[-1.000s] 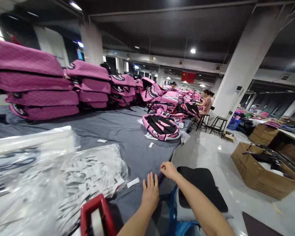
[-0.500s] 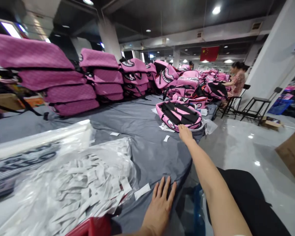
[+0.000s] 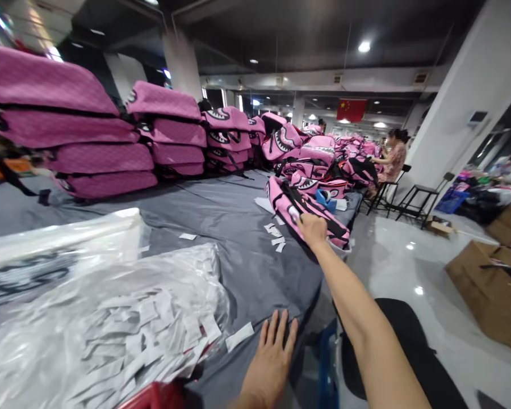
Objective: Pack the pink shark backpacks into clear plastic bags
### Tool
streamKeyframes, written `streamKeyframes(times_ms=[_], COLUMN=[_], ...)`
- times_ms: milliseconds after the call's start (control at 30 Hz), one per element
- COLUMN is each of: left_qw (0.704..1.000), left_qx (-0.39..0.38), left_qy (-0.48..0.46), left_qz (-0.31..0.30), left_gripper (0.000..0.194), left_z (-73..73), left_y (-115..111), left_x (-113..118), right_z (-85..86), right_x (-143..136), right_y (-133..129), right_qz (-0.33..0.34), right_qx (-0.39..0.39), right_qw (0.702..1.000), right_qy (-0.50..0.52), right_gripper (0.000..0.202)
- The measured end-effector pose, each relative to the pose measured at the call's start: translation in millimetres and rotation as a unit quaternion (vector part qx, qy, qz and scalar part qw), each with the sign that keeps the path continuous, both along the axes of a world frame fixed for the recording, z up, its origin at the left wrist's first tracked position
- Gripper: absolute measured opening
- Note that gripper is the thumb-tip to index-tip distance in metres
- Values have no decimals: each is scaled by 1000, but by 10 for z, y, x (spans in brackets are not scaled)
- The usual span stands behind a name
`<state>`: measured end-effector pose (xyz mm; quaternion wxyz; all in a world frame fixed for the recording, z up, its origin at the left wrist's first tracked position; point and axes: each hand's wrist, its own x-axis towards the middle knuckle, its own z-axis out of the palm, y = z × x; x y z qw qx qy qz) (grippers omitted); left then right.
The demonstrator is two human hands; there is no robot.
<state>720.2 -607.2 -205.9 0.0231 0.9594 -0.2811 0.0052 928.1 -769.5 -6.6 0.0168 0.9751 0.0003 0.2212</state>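
Note:
My right hand point(image 3: 312, 229), at the end of an outstretched arm, grips the near side of a pink and black backpack point(image 3: 287, 201). The backpack is tilted, its far side raised off the grey-covered table point(image 3: 234, 213). My left hand point(image 3: 269, 355) lies flat on the table edge with fingers spread. Close to that hand is a white paper slip point(image 3: 239, 336), beside a clear plastic bag point(image 3: 153, 318) full of similar slips. More slips point(image 3: 275, 232) lie by the backpack, and a blue tape dispenser-like object point(image 3: 326, 200) shows behind it.
Stacked pink backpacks point(image 3: 172, 133) line the table's far left side, with a pile of shark-mouth backpacks point(image 3: 287, 139) beyond. A black seat point(image 3: 392, 346) stands at my right. On the floor are a cardboard box point(image 3: 489, 289) and stools point(image 3: 430, 196); a seated person point(image 3: 394, 159) works farther off.
The backpack was lying flatter; now its far side is raised and it is tilted, my right hand gripping its near side. The blue object behind it has come into sight. My left hand stays flat.

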Motion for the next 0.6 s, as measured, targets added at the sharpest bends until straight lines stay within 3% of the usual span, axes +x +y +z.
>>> streamKeyframes(times_ms=[67, 133, 200, 267, 367, 433, 500, 567, 600], left_qw=[998, 989, 977, 961, 911, 856, 791, 730, 655], left_qx=[-45, -99, -143, -193, -325, -437, -539, -625, -710], left_qy=[50, 112, 158, 192, 246, 274, 289, 276, 259], left_qz=[12, 14, 21, 49, 65, 37, 11, 8, 14], left_gripper=[95, 96, 98, 94, 74, 73, 82, 87, 88], left_z=[127, 273, 457, 679, 1083, 1411, 1769, 2096, 2223], left_y=[-24, -37, -73, -156, -283, -207, 112, 672, 1009], left_x=[5, -1, -45, -154, -467, -728, -981, -1234, -1369], right_z=[489, 985, 1387, 1635, 1766, 1783, 1787, 1764, 1730], right_x=[-326, -746, -1234, -1752, -2515, -2960, -3313, -3572, -3675], right_y=[-235, -457, -619, -689, -594, -414, -174, 118, 293], right_qz=[-56, -92, -61, 22, 124, 163, 197, 249, 289], right_qx=[20, 98, 192, 230, 211, 192, 172, 136, 108], right_qw=[996, 976, 940, 909, 885, 878, 876, 872, 866], right_qy=[-67, -169, -274, -347, -397, -406, -404, -400, -394], right_gripper=[50, 50, 48, 52, 55, 54, 53, 51, 50])
